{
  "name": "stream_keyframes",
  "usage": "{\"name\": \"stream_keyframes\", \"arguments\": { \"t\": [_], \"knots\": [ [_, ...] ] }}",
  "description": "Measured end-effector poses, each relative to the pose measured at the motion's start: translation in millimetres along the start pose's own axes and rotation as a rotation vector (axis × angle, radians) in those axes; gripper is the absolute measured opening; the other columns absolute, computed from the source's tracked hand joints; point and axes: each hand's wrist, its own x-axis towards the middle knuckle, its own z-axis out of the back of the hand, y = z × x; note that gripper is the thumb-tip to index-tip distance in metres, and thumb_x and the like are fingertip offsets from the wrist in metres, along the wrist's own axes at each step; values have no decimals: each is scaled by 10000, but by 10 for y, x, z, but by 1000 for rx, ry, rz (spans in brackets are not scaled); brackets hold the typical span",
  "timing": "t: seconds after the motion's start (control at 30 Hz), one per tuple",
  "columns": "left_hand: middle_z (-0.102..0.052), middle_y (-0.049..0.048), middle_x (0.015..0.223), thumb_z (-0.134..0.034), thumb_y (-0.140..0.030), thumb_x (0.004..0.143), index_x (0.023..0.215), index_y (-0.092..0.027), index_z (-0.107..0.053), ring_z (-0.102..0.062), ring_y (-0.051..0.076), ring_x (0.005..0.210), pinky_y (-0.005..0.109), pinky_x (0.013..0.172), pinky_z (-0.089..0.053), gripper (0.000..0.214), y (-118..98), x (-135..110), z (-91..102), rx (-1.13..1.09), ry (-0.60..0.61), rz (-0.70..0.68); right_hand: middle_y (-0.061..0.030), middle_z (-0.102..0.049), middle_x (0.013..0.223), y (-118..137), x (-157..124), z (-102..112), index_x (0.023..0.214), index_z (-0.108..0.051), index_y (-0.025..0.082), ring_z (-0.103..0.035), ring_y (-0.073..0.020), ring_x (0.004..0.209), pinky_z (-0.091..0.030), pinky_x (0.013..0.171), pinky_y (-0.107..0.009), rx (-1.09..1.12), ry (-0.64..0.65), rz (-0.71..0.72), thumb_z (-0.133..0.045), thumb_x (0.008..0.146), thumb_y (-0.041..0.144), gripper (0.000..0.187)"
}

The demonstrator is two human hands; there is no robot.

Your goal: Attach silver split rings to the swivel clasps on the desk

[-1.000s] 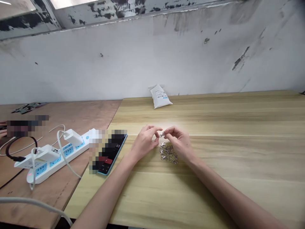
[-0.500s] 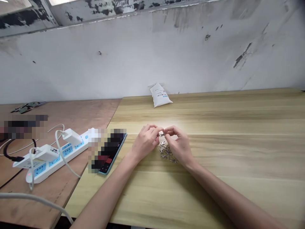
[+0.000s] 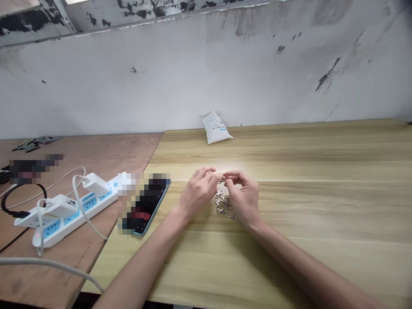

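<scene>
My left hand (image 3: 200,189) and my right hand (image 3: 242,195) meet fingertip to fingertip above the wooden tabletop (image 3: 309,189). Between the pinched fingers is a small silver metal clasp (image 3: 222,181), mostly covered by the fingertips. The right thumb and index finger are closed on it, and the left thumb and index finger press at its other side. Just below, a chain of silver lobster clasps (image 3: 220,201) lies bunched on the wood, partly behind my right hand. Whether the held clasp is linked to this bunch I cannot tell.
A smartphone (image 3: 148,206) lies left of my left arm. Beyond it, a white power strip (image 3: 80,212) with plugged-in chargers and cables rests on a brown board (image 3: 128,148). A white plastic packet (image 3: 216,128) sits against the wall at the back.
My left fingers have moved slightly right, closer to the right fingertips, so the held clasp shows less. The right hand has shifted a little right. The bunch below looks slightly rearranged.
</scene>
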Motion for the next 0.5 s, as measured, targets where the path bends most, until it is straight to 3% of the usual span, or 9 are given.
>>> {"name": "stream_keyframes", "arguments": {
  "t": [0.23,0.5],
  "knots": [
    [-672,46,885,-503,-44,871,989,-184,-518,-592,231,1063,354,883,-495,184,-50,-4,-20,-46,-2,1,-23,-702,784,-26,-3,7,781,-684,191,-626,-157,698,-500,653,-283,-54,-17,78,-554,786,157,134],
    [-658,30,866,-543,-4,809,977,-194,-502,-598,227,1016,348,858,-498,256,-41,-3,1,-75,-12,116,-23,-698,793,-13,28,53,807,-683,196,-615,-161,715,-482,612,-269,-160,5,188,-548,800,147,143]
  ]
}}
